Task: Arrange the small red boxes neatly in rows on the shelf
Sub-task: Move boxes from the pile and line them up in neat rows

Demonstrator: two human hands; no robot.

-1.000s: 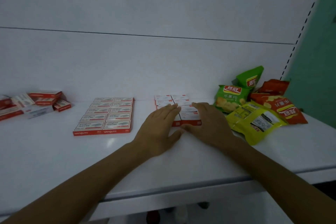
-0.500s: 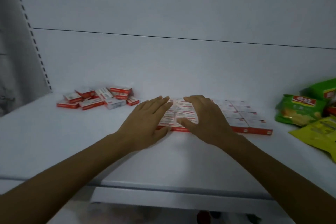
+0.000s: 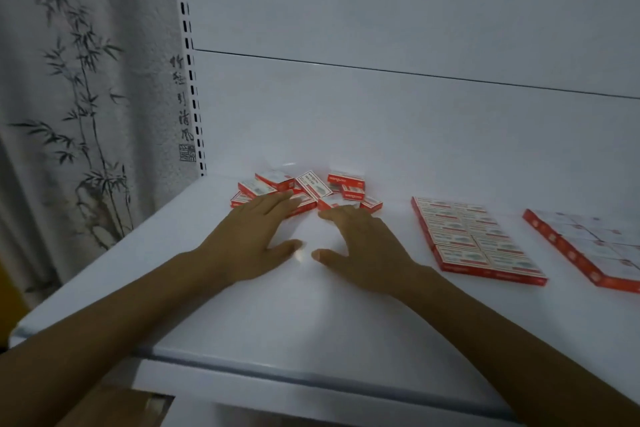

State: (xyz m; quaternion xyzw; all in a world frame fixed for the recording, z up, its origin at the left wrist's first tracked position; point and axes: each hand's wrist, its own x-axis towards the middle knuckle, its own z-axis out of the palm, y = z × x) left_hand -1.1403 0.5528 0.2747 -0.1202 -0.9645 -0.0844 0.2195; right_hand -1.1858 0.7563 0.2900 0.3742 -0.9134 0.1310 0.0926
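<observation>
Red loose boxes (image 3: 304,189) heaped at 12 o'clock on shelf (image 3: 311,315). Left hand (image 3: 254,243) and right hand (image 3: 363,246) flat, palms down, fingers spread, gripping nothing, fingertips at the heap's edge.

Dim, cool, bluish light throughout; a soft glare patch on the white shelf (image 3: 304,291) between the two thumbs; shadows faint and diffuse; fingertips and box print slightly blurred; wide-angle bowing of straight lines toward the edges; lower corners darkest.
</observation>
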